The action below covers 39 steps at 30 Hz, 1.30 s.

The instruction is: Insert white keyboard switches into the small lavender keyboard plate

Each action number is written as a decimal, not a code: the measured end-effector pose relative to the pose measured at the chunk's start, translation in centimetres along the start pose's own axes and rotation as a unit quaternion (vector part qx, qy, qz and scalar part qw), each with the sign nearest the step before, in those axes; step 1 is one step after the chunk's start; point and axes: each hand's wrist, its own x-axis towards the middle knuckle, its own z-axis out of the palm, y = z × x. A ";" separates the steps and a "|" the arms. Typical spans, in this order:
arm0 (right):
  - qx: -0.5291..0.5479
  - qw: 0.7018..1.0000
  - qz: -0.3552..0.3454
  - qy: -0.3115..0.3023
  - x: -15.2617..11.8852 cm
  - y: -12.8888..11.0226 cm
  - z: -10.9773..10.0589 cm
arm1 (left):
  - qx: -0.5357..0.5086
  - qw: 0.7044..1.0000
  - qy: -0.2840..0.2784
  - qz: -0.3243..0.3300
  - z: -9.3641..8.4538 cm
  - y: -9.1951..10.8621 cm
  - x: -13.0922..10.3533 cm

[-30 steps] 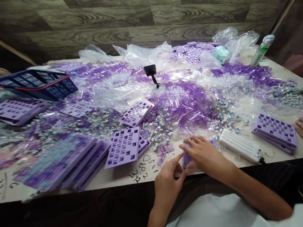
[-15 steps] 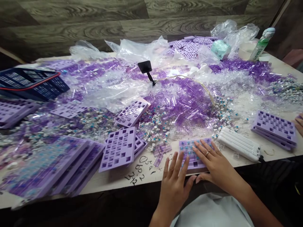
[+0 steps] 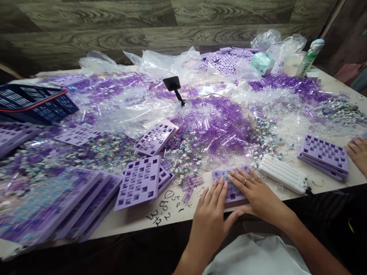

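Now my left hand [image 3: 210, 206] and right hand [image 3: 258, 194] lie flat, fingers slightly spread, over the purple keyboard frame [image 3: 235, 198] at the counter's [image 3: 183, 214] front edge; a second ago both curled around it, suggesting gripping has yielded to pressing.

Central glare (left edge blurry, perhaps)

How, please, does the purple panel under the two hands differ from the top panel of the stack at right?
The panel under the hands has blue-dotted pieces filling many slots; the stack's top panel shows open slots. The left hand and right hand partly cover the first panel, while the stack's top panel lies uncovered. Both are purple with rows of slots.
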 end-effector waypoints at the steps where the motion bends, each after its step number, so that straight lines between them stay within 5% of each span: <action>1: 0.008 1.000 0.000 0.013 -0.1 0.3 -0.2 | -0.032 0.999 0.010 -0.008 -0.3 -0.5 0.2; 7: 0.044 0.987 0.064 0.137 -1.5 -0.2 -1.1 | -0.133 0.981 0.128 -0.063 -1.7 -2.7 -0.2; 14: 0.047 0.985 0.064 0.152 -0.8 -1.8 -0.9 | -0.121 0.990 0.066 -0.034 -1.0 -2.4 -0.7; 23: 0.068 0.983 0.079 0.148 -0.3 -1.6 -1.4 | -0.109 0.988 0.108 -0.036 -0.9 -2.0 -1.0; 29: 0.073 0.982 0.086 0.150 0.2 -1.3 -1.2 | -0.110 0.985 0.097 -0.092 -0.5 -1.4 -1.6; 39: 0.087 0.977 0.078 0.179 1.2 -1.1 -1.0 | -0.062 0.992 0.079 -0.080 0.3 -1.5 -3.3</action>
